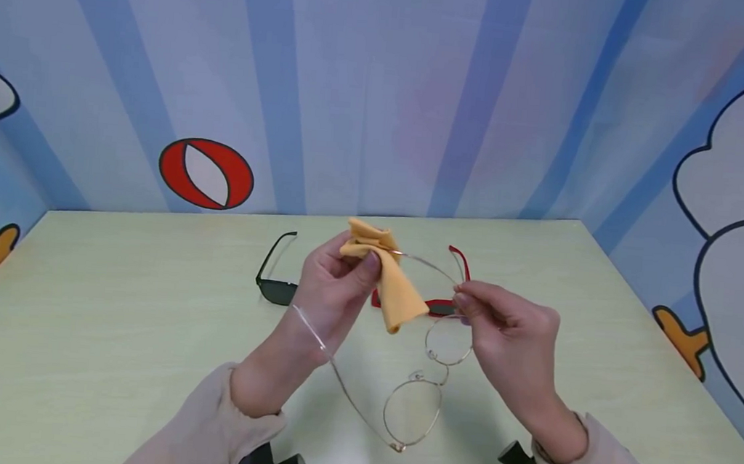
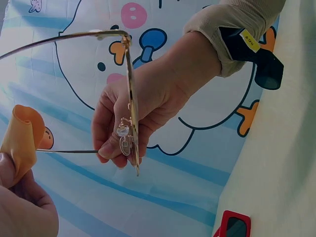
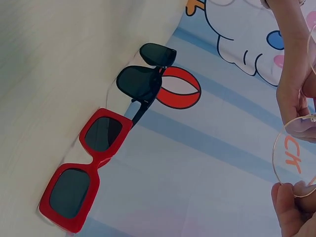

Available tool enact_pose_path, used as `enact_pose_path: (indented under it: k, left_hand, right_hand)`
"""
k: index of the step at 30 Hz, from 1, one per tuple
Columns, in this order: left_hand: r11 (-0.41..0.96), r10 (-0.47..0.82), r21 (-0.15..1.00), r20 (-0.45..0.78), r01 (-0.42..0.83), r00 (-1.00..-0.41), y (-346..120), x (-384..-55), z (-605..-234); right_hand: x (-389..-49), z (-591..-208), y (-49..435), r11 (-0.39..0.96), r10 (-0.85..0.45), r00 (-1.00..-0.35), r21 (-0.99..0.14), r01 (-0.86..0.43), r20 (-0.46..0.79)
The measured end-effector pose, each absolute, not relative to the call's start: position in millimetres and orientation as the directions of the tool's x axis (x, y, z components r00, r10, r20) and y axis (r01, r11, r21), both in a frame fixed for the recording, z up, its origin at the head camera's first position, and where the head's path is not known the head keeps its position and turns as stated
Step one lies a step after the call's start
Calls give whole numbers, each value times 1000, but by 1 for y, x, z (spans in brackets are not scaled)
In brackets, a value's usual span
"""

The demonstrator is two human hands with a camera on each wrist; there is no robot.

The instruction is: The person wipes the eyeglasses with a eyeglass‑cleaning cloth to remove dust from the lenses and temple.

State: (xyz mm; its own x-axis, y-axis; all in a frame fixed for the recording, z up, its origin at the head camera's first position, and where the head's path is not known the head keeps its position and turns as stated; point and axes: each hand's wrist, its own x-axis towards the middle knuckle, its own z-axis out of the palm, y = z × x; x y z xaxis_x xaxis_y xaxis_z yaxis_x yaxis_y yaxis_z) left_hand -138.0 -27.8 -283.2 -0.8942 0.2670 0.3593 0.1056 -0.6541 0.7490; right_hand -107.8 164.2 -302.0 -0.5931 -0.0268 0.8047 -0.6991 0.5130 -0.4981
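A pair of round, thin gold-rimmed glasses (image 1: 412,411) with clear lenses hangs between my hands in the head view. My left hand (image 1: 335,280) pinches a folded orange-yellow cloth (image 1: 402,296) around the end of one temple. Thumb and fingers of my right hand (image 1: 514,338) pinch that same temple farther along, close to the frame. The other temple reaches across the left wrist. In the left wrist view, the nose pads (image 2: 123,131) show in front of the right hand (image 2: 148,94), and the cloth (image 2: 22,140) is at the left.
Dark sunglasses (image 1: 277,292) stand on the pale table (image 1: 141,330) behind my left hand. Red-framed sunglasses (image 3: 91,163) stand beside them, partly covered by the cloth in the head view. A patterned blue backdrop (image 1: 369,101) rises at the table's back edge.
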Motion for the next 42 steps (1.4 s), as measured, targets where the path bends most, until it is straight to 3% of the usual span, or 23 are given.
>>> enact_pose_path:
  k: [8, 11, 19, 28, 31, 34, 38, 42]
  left_hand:
    - [-694, 191, 714, 299, 87, -935, -47, -144, -277]
    - [-647, 153, 757, 242, 88, -958, -55, -147, -275]
    - [-439, 209, 895, 17, -79, -978, -66, -155, -287]
    - [-121, 396, 970, -146, -209, -907, -79, -162, -312]
    - [56, 468, 986, -163, -155, -869, -84, -163, -323]
    - [255, 569, 967, -145, 6, -810, -88, -163, -335]
    - [405, 698, 884, -134, 234, -704, -89, -161, -349]
    - [498, 740, 800, -190, 336, -645, -88, -158, -359]
  right_hand:
    - [-110, -305, 175, 529, 16, -615, -529, -663, 788]
    - [-111, -307, 181, 535, 46, -635, -556, -636, 771]
    - [-116, -304, 198, 549, 134, -753, -681, -485, 644]
    - [-137, -308, 244, 513, 266, -903, -843, -163, 337]
    - [-146, -314, 261, 477, 282, -930, -875, -77, 236]
    - [-154, -322, 279, 451, 309, -937, -892, -4, 160]
    - [-164, -336, 300, 400, 373, -926, -911, 99, 63]
    - [-169, -345, 312, 391, 396, -918, -899, 196, -28]
